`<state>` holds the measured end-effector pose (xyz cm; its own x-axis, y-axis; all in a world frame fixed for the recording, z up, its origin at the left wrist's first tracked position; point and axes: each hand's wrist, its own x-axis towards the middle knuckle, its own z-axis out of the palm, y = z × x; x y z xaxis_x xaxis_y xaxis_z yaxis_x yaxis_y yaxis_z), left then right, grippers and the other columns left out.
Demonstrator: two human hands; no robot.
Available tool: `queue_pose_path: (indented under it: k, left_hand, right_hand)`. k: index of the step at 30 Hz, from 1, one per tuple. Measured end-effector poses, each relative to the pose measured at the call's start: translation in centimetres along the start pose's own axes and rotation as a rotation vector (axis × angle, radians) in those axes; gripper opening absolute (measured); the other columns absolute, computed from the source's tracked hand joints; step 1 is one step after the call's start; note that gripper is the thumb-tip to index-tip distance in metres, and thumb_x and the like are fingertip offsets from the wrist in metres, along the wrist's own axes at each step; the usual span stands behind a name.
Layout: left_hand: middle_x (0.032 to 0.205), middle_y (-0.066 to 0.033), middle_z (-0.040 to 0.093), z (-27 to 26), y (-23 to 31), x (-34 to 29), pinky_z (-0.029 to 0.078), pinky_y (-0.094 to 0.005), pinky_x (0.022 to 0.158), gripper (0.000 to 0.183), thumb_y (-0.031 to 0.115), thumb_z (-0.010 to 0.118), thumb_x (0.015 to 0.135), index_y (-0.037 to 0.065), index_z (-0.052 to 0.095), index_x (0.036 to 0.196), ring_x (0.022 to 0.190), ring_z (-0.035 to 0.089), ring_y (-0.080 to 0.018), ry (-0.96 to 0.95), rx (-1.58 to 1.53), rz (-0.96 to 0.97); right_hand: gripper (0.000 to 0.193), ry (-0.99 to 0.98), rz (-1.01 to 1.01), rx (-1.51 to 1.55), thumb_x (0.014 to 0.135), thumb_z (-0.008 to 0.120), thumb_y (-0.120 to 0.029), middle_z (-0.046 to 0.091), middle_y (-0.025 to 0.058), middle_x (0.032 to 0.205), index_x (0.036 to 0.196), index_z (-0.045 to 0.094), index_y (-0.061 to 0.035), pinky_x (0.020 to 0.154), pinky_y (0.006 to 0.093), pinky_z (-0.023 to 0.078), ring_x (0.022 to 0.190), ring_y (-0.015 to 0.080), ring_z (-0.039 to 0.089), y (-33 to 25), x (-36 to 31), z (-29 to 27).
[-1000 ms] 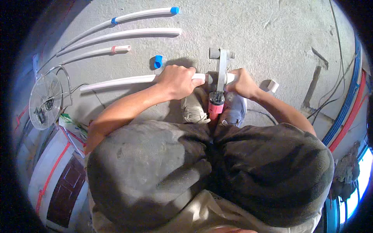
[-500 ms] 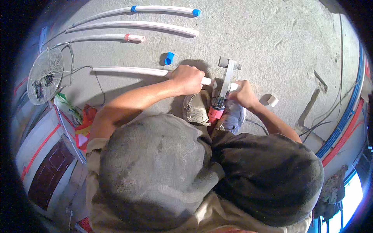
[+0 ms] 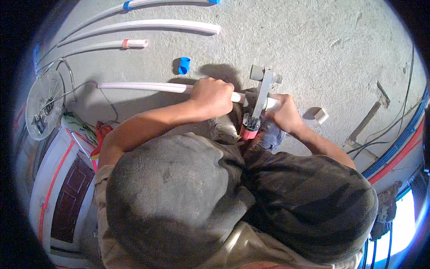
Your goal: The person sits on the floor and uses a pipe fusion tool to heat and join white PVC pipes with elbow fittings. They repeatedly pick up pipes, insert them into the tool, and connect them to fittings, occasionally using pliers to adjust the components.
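My left hand (image 3: 212,97) is wrapped round a long white pipe (image 3: 148,87) near its right end. That end meets a grey heating socket on the near part of a pipe welding tool (image 3: 263,92), whose flat metal plate stands between my hands. The tool's red body (image 3: 249,134) sits between my shoes. My right hand (image 3: 286,114) grips a short white pipe fitting (image 3: 272,104) against the opposite side of the plate. My fingers partly cover the fitting. A second pair of grey sockets (image 3: 257,72) at the plate's far end holds nothing.
Several white pipes (image 3: 148,26) lie at the far left, some with blue or red bands. A blue fitting (image 3: 184,65) and a small white piece (image 3: 321,116) rest on the concrete floor. A fan (image 3: 45,104) stands left. Blue and red conduits (image 3: 394,143) run along the right.
The view has shifted slightly, so the floor things at the far left sit further left. Both hands keep their grips on the pipe and the fitting at the welding tool.
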<state>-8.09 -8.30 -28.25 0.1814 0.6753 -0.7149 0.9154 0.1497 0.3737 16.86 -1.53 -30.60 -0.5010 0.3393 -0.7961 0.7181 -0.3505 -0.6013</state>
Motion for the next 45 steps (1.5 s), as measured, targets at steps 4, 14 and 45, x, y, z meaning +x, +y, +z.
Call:
queue_pose_path:
  k: [4,14,45]
  left_hand:
    - [0.085,-0.0232,0.076,-0.5,0.1,0.4,0.061,-0.0507,0.075,0.024,0.016,0.062,0.076,0.003,0.079,0.087,0.080,0.077,-0.0389,-0.131,-0.029,-0.053]
    - [0.090,-0.0191,0.077,-1.2,0.4,0.7,0.061,-0.0480,0.076,0.024,0.019,0.063,0.077,0.007,0.079,0.089,0.086,0.077,-0.0363,-0.212,-0.050,-0.079]
    - [0.089,-0.0200,0.072,0.7,-1.1,-1.1,0.055,-0.0529,0.081,0.021,0.020,0.066,0.082,0.002,0.068,0.091,0.087,0.071,-0.0399,0.162,-0.119,0.111]
  right_hand:
    - [0.020,-0.101,0.146,0.105,0.073,0.076,-0.002,0.071,0.0082,0.077,0.092,0.074,0.0046,0.068,0.0339,0.054,0.070,0.0143,0.063,0.2,0.2,0.1]
    - [0.017,-0.106,0.178,0.214,0.078,0.075,-0.008,0.072,0.0105,0.078,0.090,0.073,0.0051,0.062,0.0342,0.053,0.067,0.0148,0.064,-0.4,-0.2,0.1]
    - [0.050,-0.179,-0.124,-0.013,0.086,0.083,-0.018,0.068,0.0110,0.111,0.128,0.063,0.0022,0.091,0.0333,0.051,0.104,0.0157,0.062,-0.7,-1.0,-2.9]
